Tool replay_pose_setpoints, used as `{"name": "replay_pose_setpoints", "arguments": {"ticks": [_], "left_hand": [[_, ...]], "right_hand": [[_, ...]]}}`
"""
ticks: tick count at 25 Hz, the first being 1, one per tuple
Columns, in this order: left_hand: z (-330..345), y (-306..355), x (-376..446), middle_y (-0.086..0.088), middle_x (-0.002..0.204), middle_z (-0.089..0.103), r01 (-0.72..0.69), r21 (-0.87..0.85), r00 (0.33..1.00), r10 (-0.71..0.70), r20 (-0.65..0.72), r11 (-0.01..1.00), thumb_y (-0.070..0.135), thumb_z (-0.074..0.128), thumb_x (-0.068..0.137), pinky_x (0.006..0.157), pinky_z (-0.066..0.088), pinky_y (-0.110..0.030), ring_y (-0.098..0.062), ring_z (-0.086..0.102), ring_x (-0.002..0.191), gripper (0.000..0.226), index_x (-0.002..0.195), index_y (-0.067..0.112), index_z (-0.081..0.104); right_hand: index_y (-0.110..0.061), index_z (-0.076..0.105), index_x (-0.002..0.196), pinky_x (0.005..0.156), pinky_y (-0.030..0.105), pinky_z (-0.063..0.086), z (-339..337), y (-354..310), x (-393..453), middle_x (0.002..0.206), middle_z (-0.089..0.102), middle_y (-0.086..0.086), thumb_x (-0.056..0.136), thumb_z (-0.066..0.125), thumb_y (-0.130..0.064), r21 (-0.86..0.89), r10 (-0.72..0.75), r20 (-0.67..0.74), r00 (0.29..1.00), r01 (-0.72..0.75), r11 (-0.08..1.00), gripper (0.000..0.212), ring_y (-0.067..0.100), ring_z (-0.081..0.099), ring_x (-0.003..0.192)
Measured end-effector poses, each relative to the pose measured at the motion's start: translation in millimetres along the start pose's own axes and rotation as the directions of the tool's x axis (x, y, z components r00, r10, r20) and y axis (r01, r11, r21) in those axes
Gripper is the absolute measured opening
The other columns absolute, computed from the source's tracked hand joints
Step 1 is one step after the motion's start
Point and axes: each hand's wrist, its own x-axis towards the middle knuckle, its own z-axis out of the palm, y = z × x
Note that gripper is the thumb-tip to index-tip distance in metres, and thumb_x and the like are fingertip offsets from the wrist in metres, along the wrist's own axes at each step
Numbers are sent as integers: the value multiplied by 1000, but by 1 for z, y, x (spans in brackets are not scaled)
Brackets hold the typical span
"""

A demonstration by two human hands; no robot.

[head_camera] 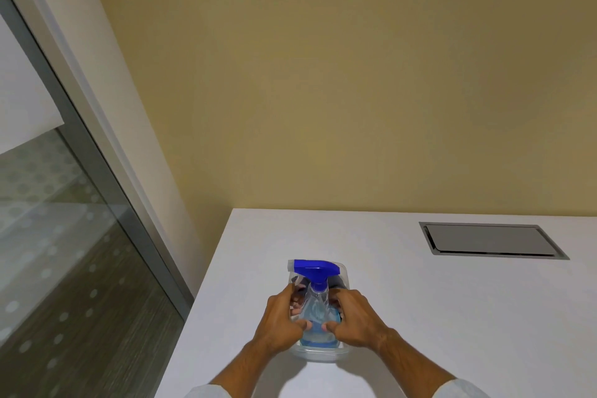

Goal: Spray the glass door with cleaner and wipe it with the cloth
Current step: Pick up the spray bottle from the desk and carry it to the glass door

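Here, seen from a head-worn camera looking down, a person stands at a white counter (420, 300) set against a tan wall. A clear plastic tub (323, 355) sits near the counter's front edge, and a spray bottle (318, 307) lies inside it. The bottle is clear, holds pale blue cleaner, and has a bright blue trigger head.

Both hands are at the tub. The left hand (281, 320) curls over its left rim and the right hand (353, 320) over its right rim, thumbs pressing inward toward the bottle's body. Each grip is partly closed; whether the fingers hold the bottle itself or only the tub walls cannot be told.

The bottle's long axis runs away from the person, base nearest the body and head toward the wall. The blue nozzle points to the left, toward the glass.

The glass door (64, 252), framed in grey metal and printed with pale dots, stands well apart at the left edge of the view.

The task looks barely begun. The bottle is not yet out of the tub, nothing appears sprayed, and no wiping shows. Something dark lies behind the bottle in the tub, possibly the cloth, but it is too hidden to say.
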Motion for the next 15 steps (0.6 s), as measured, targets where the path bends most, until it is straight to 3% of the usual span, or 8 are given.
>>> {"name": "replay_pose_setpoints", "arguments": {"ticks": [4,11,15], "left_hand": [[-10,19,1,13,103,67,-33,-40,997,30,-66,999,9,84,66,68,52,-12,-2,67,89,60,115,29,56],[-32,47,-5,3,112,67,-50,-26,990,46,-132,998,14,81,75,88,56,-24,-14,66,100,50,120,17,61],[-42,52,-18,8,113,65,-33,-24,978,28,-208,999,17,81,77,83,53,-17,-12,65,100,50,122,19,59]], "right_hand": [[-32,54,112,74,12,53,-20,-13,5,102,66,-11,67,77,-27,34,-55,-25,998,56,998,51,6,65,84],[-22,54,123,83,17,48,-34,-30,13,111,60,-8,73,74,-33,-11,-127,-83,988,127,992,55,11,59,98],[-23,52,124,84,18,47,-34,-44,18,111,57,-11,74,75,-34,-19,-180,-55,982,180,984,56,9,57,98]]}}
